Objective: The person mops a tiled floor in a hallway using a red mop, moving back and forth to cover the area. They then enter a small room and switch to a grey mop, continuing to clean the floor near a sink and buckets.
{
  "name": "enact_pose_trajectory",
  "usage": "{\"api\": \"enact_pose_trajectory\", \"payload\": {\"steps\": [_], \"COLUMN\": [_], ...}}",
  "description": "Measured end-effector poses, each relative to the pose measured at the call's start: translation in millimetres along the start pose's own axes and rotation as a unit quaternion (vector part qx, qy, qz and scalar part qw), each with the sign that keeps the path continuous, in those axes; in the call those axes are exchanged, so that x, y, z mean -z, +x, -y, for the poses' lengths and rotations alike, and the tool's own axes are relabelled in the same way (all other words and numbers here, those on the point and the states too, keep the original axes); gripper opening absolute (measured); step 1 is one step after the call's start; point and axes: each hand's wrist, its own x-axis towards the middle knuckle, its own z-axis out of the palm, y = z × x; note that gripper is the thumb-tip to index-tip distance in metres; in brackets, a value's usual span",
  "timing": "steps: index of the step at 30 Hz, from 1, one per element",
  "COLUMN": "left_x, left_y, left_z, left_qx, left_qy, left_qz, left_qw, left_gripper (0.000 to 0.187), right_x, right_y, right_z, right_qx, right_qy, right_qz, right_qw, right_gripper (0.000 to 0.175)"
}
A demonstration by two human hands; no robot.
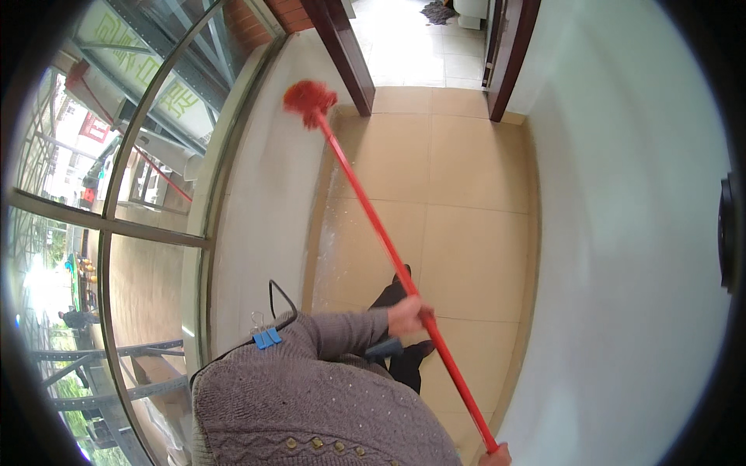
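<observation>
A long red pole [373, 215] runs slantwise across the view, with a fluffy red duster head [309, 100] at its far end. The head is blurred and lies over the white wall below the window; whether it touches the wall cannot be told. My left hand [409, 316] grips the pole around its middle, in a grey knitted sleeve. Lower down, at the bottom edge, my right hand [495, 455] holds the near end of the pole and is partly cut off by the frame. My dark shoes and trousers show beneath the pole.
A metal-framed window [157, 234] fills the left side. A pale wall [618, 233] rises on the right. Beige floor tiles [478, 157] lead to a doorway with a dark red frame [344, 58]; a grey mop head [437, 11] lies beyond. White specks mark the floor beside the left wall.
</observation>
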Motion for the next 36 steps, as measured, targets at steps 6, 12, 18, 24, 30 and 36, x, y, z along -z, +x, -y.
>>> {"api": "enact_pose_trajectory", "payload": {"steps": [6,12,18,24,30,36], "left_x": [-25.9,6.4,47.9,22.4,-0.6,-24.2], "left_y": [7.8,-5.3,13.4,43.4,73.5,68.5], "left_z": [-190.4,-151.9,30.3,13.4,-150.0,-313.5], "left_qx": [-0.246,-0.258,0.084,0.022,-0.128,-0.165], "left_qy": [0.108,0.119,-0.129,-0.078,-0.017,-0.117], "left_qz": [-0.012,0.053,0.007,-0.118,-0.033,0.048], "left_qw": [0.963,0.957,0.988,0.99,0.991,0.978], "left_gripper": [0.013,0.016,0.01,0.009,0.016,0.013], "right_x": [-9.1,8.8,44.7,87.2,143.2,225.8], "right_y": [99.6,89.9,8.2,42.0,121.2,194.5], "right_z": [146.1,133.3,-0.8,15.5,153.6,292.4], "right_qx": [0.029,0.06,0.001,0.02,0.098,0.161], "right_qy": [0.105,0.079,-0.075,-0.065,0.127,0.241], "right_qz": [0.016,0.056,0.057,0.072,0.141,0.193], "right_qw": [0.994,0.993,0.996,0.995,0.977,0.937], "right_gripper": [0.013,0.012,0.008,0.007,0.011,0.036]}}
